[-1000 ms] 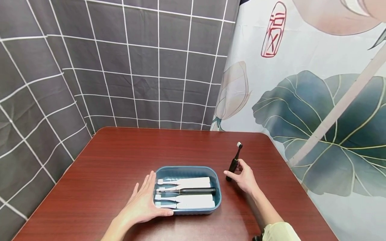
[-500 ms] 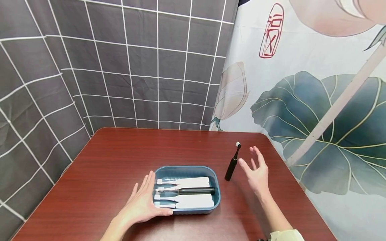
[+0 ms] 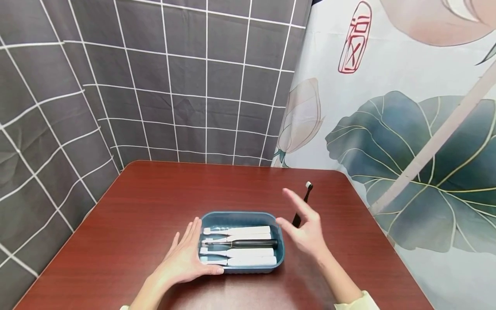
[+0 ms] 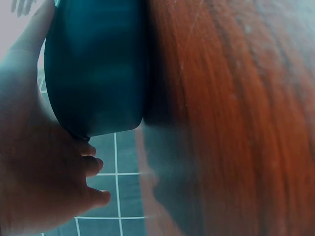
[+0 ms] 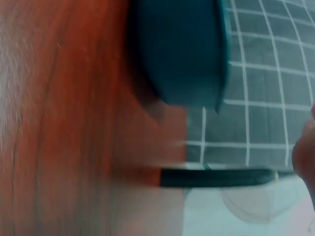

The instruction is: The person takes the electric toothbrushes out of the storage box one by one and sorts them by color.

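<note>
A blue plastic basket [image 3: 236, 217] on the table holds several white electric toothbrushes [image 3: 252, 261] and one black electric toothbrush [image 3: 253, 244], lying side by side. My left hand [image 3: 181, 261] rests against the basket's left end, fingers straight and thumb along the front rim. Another black electric toothbrush [image 3: 296, 221] stands upright right of the basket, white-bristled head on top. In the head view, my right hand [image 3: 306, 234] partly covers it, thumb and fingers spread with nothing held. The right wrist view shows that toothbrush's dark handle [image 5: 216, 178] apart from the basket wall [image 5: 182, 54].
Everything stands on a reddish-brown wooden table [image 3: 174, 189]. A grey curtain with white grid lines [image 3: 186, 86] hangs behind it, and a lotus-print cloth [image 3: 387, 142] hangs at the right.
My right hand let go of the standing toothbrush and drew off to the right. It has since swung left, in front of the toothbrush and close to the basket. The left hand stays put.
</note>
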Available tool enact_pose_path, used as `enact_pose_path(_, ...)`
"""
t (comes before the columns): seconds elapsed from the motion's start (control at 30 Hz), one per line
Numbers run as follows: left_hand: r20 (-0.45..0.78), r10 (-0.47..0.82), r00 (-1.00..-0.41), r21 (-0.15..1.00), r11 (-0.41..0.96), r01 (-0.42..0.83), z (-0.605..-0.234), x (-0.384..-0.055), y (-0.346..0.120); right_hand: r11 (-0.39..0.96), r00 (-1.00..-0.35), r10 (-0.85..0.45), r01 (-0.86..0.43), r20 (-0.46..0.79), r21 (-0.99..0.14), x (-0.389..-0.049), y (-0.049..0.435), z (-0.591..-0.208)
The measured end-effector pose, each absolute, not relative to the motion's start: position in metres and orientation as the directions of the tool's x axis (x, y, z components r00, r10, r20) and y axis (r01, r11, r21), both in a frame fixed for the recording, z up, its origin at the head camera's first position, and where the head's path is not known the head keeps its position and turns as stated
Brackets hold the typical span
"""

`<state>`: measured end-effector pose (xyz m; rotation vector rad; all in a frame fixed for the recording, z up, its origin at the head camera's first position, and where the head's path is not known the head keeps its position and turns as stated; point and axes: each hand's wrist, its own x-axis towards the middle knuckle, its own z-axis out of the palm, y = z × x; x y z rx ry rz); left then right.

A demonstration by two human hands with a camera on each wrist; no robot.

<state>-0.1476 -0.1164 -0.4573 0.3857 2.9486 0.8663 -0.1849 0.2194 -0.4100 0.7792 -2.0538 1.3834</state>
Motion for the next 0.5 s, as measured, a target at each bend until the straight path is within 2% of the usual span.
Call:
enact_pose_path(0.1,0.027,0.252,-0.967,0.533,0.815,0.227,-0.458,-0.149,-0.116,0.367,-0.740,-0.331,-0.673,0.586,-0.642,-0.190,0.206,-0.421)
enact_pose_path(0.2,0.017,0.253,-0.967,0.539,0.812,0.222,-0.458,-0.149,-0.116,0.420,-0.753,-0.448,-0.653,0.482,-0.630,-0.195,0.194,-0.431)
enact_pose_path(0.5,0.006,0.253,-0.967,0.542,0.812,0.216,-0.456,-0.148,-0.116,0.481,-0.739,-0.614,-0.629,0.278,-0.611,-0.203,0.169,-0.447)
